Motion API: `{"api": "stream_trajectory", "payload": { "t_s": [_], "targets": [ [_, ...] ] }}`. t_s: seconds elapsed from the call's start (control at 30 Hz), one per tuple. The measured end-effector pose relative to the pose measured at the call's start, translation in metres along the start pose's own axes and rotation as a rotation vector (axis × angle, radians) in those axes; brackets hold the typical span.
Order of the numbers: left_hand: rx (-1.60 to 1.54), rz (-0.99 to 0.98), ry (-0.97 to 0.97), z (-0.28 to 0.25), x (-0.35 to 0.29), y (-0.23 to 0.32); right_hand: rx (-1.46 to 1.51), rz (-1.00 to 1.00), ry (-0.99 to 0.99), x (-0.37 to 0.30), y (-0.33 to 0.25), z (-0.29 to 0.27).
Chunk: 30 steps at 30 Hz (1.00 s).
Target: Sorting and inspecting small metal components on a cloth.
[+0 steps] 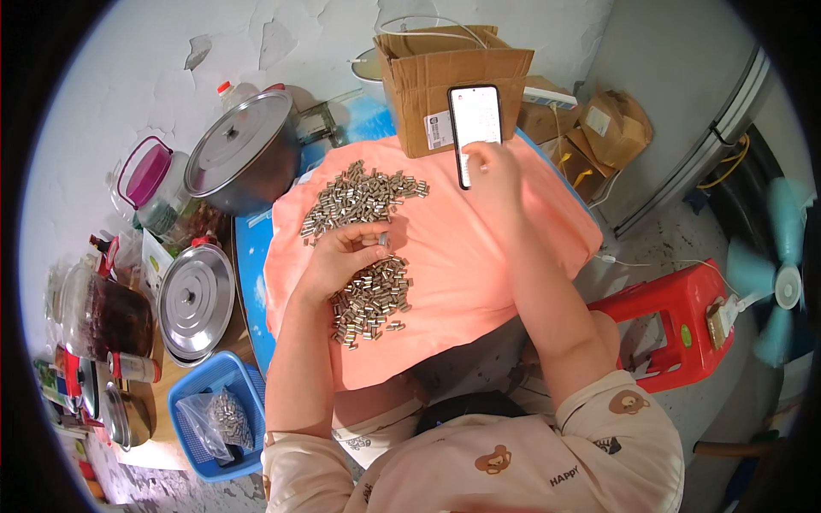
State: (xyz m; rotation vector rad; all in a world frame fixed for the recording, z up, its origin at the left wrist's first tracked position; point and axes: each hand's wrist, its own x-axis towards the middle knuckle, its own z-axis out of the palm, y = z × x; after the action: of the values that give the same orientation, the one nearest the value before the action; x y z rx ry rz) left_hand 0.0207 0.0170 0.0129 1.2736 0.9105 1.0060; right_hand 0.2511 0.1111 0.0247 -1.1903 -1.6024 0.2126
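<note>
My left hand (335, 261) pinches a small metal cylinder (384, 240) between thumb and fingertips. It hovers between two heaps of similar silvery pieces, a far heap (355, 201) and a near heap (369, 299), both on a salmon-pink cloth (453, 282). A phone (475, 107) with a lit white screen leans upright against an open cardboard box (416, 85). In front of that screen is my right hand (496, 179), its fingers curled and a fingertip at the glass. It holds no visible object, and the hand covers the phone's lower part.
A large lidded pot (244, 141), a second metal lid (197, 299) and jars crowd the left side. A blue basket (184, 427) holds a bag of metal pieces (229, 419). To the right stand a red stool (676, 321) and a fan (787, 286).
</note>
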Motion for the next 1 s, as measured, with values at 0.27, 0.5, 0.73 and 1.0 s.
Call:
{"api": "stream_trajectory", "payload": {
  "t_s": [0.27,0.5,0.73,1.0],
  "targets": [
    [-0.079,0.069,0.153,-0.011,0.003,-0.006,-0.393,-0.363,-0.703,-0.027,-0.055,0.049],
    [-0.005,0.084,0.262,-0.010,0.005,-0.003,-0.217,-0.385,-0.492,-0.042,-0.039,0.064],
    [-0.030,0.109,0.248,-0.010,0.003,-0.002,-0.182,-0.441,-0.490,-0.042,-0.039,0.061],
    [-0.216,0.133,0.227,-0.016,0.009,-0.013,0.468,-0.145,-0.491,-0.036,-0.053,0.057]
  ]
}}
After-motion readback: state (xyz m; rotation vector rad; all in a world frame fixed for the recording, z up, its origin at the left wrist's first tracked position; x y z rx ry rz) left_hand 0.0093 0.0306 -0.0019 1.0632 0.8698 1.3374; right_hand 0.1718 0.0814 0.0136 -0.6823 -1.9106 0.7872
